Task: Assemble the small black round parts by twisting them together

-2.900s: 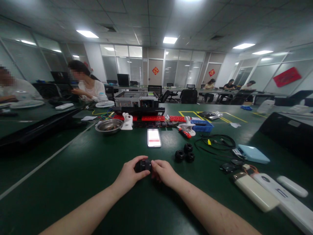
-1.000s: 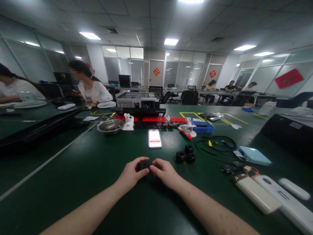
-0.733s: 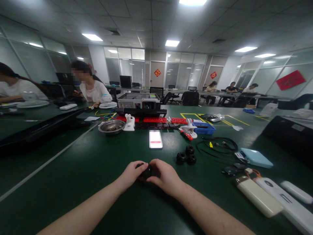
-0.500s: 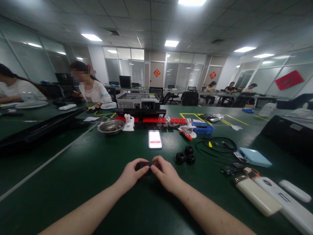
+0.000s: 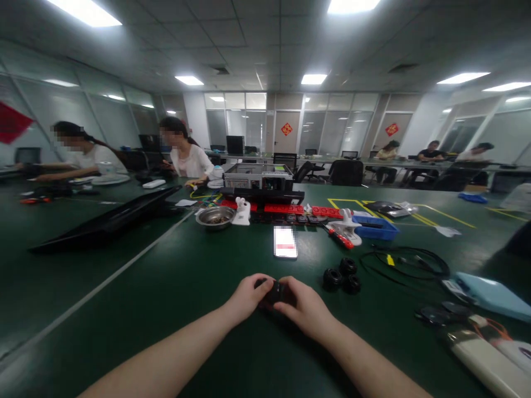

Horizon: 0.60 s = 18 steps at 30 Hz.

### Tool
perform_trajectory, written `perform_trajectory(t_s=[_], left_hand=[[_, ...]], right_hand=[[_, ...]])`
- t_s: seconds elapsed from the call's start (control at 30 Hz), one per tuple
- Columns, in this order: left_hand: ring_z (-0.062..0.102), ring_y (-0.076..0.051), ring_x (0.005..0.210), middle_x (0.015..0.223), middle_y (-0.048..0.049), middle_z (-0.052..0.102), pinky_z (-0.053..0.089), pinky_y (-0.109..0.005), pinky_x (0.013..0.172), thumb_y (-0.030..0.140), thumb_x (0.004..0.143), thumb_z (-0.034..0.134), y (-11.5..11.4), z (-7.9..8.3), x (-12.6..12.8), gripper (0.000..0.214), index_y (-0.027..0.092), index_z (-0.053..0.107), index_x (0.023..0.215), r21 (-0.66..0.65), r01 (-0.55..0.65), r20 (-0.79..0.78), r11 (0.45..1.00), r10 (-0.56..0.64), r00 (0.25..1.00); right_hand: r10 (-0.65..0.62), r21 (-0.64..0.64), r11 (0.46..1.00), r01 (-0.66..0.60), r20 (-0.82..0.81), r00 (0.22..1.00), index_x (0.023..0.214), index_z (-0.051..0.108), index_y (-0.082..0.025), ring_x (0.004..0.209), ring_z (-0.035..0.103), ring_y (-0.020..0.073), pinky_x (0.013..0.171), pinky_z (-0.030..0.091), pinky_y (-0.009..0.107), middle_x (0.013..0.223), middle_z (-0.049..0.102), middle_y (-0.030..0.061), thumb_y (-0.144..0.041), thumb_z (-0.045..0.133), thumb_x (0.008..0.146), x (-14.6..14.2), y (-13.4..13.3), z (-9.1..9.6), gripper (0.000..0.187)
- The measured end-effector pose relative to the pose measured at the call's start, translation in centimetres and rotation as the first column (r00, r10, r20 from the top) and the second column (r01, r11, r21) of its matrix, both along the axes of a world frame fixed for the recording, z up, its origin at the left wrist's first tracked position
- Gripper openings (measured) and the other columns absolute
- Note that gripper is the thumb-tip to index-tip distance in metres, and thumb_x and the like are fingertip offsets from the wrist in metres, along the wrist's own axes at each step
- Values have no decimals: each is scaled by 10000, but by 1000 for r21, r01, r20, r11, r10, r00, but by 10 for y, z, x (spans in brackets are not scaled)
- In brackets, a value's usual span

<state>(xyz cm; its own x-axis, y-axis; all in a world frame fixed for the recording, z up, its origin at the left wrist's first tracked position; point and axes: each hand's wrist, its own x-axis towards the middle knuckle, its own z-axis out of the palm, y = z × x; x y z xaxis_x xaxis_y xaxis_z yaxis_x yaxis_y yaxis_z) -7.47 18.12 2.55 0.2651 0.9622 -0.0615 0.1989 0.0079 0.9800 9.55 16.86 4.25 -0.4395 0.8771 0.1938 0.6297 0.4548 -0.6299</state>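
Above the green table, both of my hands meet around a small black part (image 5: 274, 293); its exact kind is mostly covered by fingers. My left hand (image 5: 249, 296) pinches it from the left, with the thumb across its top. From the right, my right hand (image 5: 305, 307) curves round it, fingers on the far side and thumb nearer me. To the right of my hands lie three round black pieces like small toy wheels (image 5: 347, 266), clustered together. Beyond my hands a phone (image 5: 285, 242) lies flat with its screen lit and blurred out.
Across the table stand a metal bowl (image 5: 215, 217) with small parts, an open computer case (image 5: 259, 177), a blue tray (image 5: 376, 228) and a red-handled tool (image 5: 341, 237). Black cables (image 5: 409, 260) and a light blue box (image 5: 492, 293) lie right. Co-workers (image 5: 188, 157) sit far left.
The view has turned left, so the table things appear farther right. My right thumb has shifted lower, away from the left thumb. Both hands stay at the black part.
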Motion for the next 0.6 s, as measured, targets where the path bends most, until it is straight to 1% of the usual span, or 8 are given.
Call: perform_trajectory(t_s=[0.1, 0.2, 0.3, 0.37, 0.4, 0.47, 0.53, 0.6], left_hand=[[541, -106, 455, 633, -13, 577, 405, -213, 439, 470, 696, 511, 1, -1, 2, 387, 117, 539, 853, -53, -8, 54, 999, 11, 998], [517, -97, 425, 607, -3, 558, 384, -204, 411, 433, 697, 518, -3, 2, 4, 355, 121, 529, 865, -42, -47, 48, 998, 49, 998], [556, -134, 581, 722, -25, 584, 431, -231, 498, 393, 681, 551, -11, 8, 3, 320, 139, 556, 876, 92, -82, -45, 992, 86, 995], [561, -162, 709, 795, -25, 597, 445, -253, 605, 373, 658, 588, -18, 14, 3, 309, 160, 576, 881, 221, -66, -119, 973, 94, 988], [557, -169, 747, 815, -22, 601, 441, -260, 649, 363, 647, 605, -21, 16, 2, 313, 169, 580, 891, 275, -51, -145, 960, 94, 985], [553, -175, 776, 839, -19, 602, 430, -265, 692, 344, 633, 628, -26, 19, 2, 334, 181, 573, 919, 354, -31, -171, 935, 98, 980], [549, -178, 799, 875, -25, 594, 425, -264, 709, 326, 630, 639, -29, 20, 2, 366, 187, 553, 958, 396, -36, -159, 918, 107, 981], [545, -186, 832, 906, -34, 585, 422, -271, 728, 332, 630, 645, -29, 18, 2, 429, 193, 523, 1017, 403, -46, -128, 914, 106, 986]], right_hand=[[9, 62, 998, -10, 18, 1000, 992, 486, -196, 747, 540, 173, 627, 394, 252, 832, 581, 32, -207, 579, 672, -1, -2, -2, 334], [3, 104, 995, -5, 20, 1000, 1019, 473, -196, 788, 549, 187, 664, 406, 270, 868, 582, 42, -212, 564, 670, -3, -3, -4, 362], [7, 103, 995, -6, -6, 1000, 1080, 442, -205, 796, 552, 190, 673, 414, 279, 923, 574, 47, -321, 580, 676, -3, -6, -1, 442], [-27, 82, 996, 30, -39, 999, 1087, 431, -205, 756, 553, 183, 650, 412, 283, 898, 575, 45, -389, 505, 738, -3, -7, 2, 401], [-50, 64, 996, 54, -60, 997, 1065, 442, -203, 728, 551, 178, 634, 406, 282, 862, 577, 40, -403, 444, 778, -3, -7, 2, 350], [-79, 7, 997, 80, -100, 992, 922, 499, -189, 657, 539, 167, 589, 390, 273, 745, 570, 24, -420, 331, 831, -3, -6, 0, 299], [-64, -71, 996, 54, -149, 987, 733, 507, -174, 583, 513, 153, 539, 369, 255, 618, 530, 8, -445, 263, 848, -4, -3, -4, 382], [-45, -128, 992, 20, -196, 980, 616, 470, -168, 518, 478, 134, 499, 347, 239, 530, 476, -8, -457, 237, 852, -4, 0, -9, 440]])
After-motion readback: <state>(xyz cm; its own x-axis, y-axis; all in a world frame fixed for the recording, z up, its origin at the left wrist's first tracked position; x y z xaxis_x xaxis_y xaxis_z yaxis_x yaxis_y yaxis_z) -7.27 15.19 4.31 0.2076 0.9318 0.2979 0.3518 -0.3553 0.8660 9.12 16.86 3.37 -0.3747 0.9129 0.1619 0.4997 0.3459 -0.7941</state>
